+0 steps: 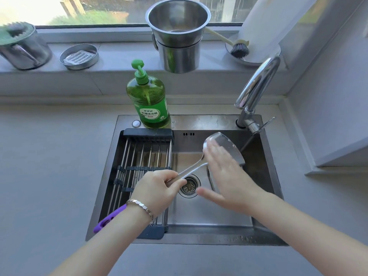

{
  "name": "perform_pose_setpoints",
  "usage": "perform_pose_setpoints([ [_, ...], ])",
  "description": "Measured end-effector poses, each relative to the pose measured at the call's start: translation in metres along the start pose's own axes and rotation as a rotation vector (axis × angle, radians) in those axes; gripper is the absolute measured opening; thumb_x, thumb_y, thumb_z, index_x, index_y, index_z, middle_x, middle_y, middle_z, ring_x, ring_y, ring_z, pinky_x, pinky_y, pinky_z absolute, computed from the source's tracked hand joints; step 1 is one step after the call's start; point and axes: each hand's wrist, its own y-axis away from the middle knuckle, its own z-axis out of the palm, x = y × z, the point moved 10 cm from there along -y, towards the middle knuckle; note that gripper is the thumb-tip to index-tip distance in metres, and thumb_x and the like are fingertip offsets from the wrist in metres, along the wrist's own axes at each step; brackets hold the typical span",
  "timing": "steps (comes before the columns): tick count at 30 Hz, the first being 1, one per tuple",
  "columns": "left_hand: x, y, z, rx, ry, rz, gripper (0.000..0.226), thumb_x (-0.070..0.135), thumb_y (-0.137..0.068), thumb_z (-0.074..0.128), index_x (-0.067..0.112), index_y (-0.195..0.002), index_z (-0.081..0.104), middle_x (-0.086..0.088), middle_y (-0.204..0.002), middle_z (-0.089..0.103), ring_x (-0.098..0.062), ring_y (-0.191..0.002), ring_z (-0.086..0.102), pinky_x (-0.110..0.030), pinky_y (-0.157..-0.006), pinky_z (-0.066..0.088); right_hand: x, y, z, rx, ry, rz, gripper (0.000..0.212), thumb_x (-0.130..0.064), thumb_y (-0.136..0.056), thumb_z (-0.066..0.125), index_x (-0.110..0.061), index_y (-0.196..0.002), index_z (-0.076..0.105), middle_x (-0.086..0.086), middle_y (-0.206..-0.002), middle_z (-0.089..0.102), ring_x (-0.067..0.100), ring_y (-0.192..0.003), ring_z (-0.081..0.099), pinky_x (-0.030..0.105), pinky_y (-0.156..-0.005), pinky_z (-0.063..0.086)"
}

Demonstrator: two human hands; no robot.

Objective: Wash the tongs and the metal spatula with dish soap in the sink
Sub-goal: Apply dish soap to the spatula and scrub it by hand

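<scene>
- The grey worktop (49,156) runs round the steel sink (199,241), where all the work sits.
- A slatted drying rack (147,134) fills the sink's left side. The open basin and its drain are on the right.
- The green dish soap bottle (148,100) stands on the sink's back rim, just behind the rack.
- The faucet (256,84) rises at the back right corner, and I can make out no stream from it.
- The metal spatula (229,144) is over the basin, above the drain, with its blade up and away from me and its handle slanting down to my left.
- My left grip (157,188) is curled round the handle's end. My right grip (229,176) is spread, fingers straight, laid flat against the blade's face.
- I judge this to be the rubbing step on the spatula. I see no clear suds, so the next move likely calls for freeing my right grip to reach the soap pump or the faucet.
- A purple-handled utensil (108,219) lies on the rack under my left forearm. It may be the tongs, but I cannot tell.
</scene>
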Motion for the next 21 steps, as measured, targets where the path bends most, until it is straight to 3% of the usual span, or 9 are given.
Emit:
perform_pose_setpoints([
  [2,0.001,0.003,0.002,-0.017,-0.048,0.018,0.025,0.042,-0.082,0.062,0.019,-0.077,0.071,0.004,-0.051,0.053,-0.009,-0.048,0.046,-0.027,-0.055,0.044,-0.006,-0.005,0.005,-0.007,0.033,-0.082,0.104,-0.077,-0.081,0.006,0.003,-0.146,0.016,0.018,-0.155,0.009,0.023,-0.144,0.000,0.028,-0.115,-0.002],
  [4,0.002,0.004,0.001,-0.001,-0.071,0.042,0.021,0.041,-0.082,0.063,0.021,-0.078,0.070,0.009,-0.049,0.050,-0.007,-0.049,0.045,-0.023,-0.056,0.042,0.021,-0.015,0.000,0.017,-0.128,0.045,0.115,-0.085,-0.068,-0.005,-0.003,-0.148,0.003,0.010,-0.157,-0.006,0.011,-0.142,-0.013,0.018,-0.113,-0.013],
  [7,0.001,0.006,0.001,0.008,-0.098,0.045,0.020,0.042,-0.082,0.062,0.024,-0.077,0.070,0.011,-0.048,0.047,-0.006,-0.050,0.044,-0.022,-0.056,0.040,0.026,-0.018,0.000,-0.042,-0.207,0.099,0.121,-0.088,-0.060,-0.010,-0.006,-0.148,-0.004,0.008,-0.156,-0.014,0.010,-0.141,-0.019,0.021,-0.113,-0.013],
  [11,-0.005,0.005,-0.003,0.011,-0.098,0.041,0.021,0.042,-0.082,0.063,0.024,-0.075,0.069,0.011,-0.047,0.046,-0.006,-0.048,0.043,-0.022,-0.053,0.035,-0.026,-0.012,0.007,-0.009,-0.006,-0.173,0.099,-0.074,-0.084,0.005,0.002,-0.145,0.022,0.015,-0.154,0.009,0.025,-0.143,0.003,0.030,-0.114,0.001],
  [15,-0.011,-0.003,-0.006,0.024,-0.074,-0.001,0.021,0.044,-0.082,0.062,0.025,-0.076,0.069,0.014,-0.051,0.048,-0.005,-0.052,0.044,-0.021,-0.055,0.036,0.022,-0.027,0.000,-0.004,-0.194,0.079,0.110,-0.082,-0.070,-0.005,-0.006,-0.149,0.004,0.009,-0.157,-0.004,0.007,-0.141,-0.012,0.019,-0.114,-0.009],
  [19,-0.033,-0.011,-0.003,0.001,0.019,-0.129,0.025,0.040,-0.081,0.063,0.017,-0.074,0.069,0.007,-0.051,0.050,-0.010,-0.049,0.045,-0.024,-0.054,0.039,-0.018,-0.013,0.031,-0.145,-0.004,-0.126,0.090,-0.070,-0.088,0.014,0.000,-0.145,0.018,0.015,-0.154,0.011,0.023,-0.144,0.005,0.034,-0.114,0.006],
  [21,-0.048,-0.016,-0.006,0.006,0.055,-0.200,0.027,0.038,-0.081,0.063,0.013,-0.075,0.070,0.005,-0.053,0.052,-0.013,-0.048,0.044,-0.025,-0.052,0.038,-0.009,-0.011,0.038,-0.139,-0.014,-0.117,0.092,-0.072,-0.087,0.010,-0.002,-0.147,0.013,0.010,-0.154,0.005,0.022,-0.144,0.004,0.034,-0.114,0.008],
])
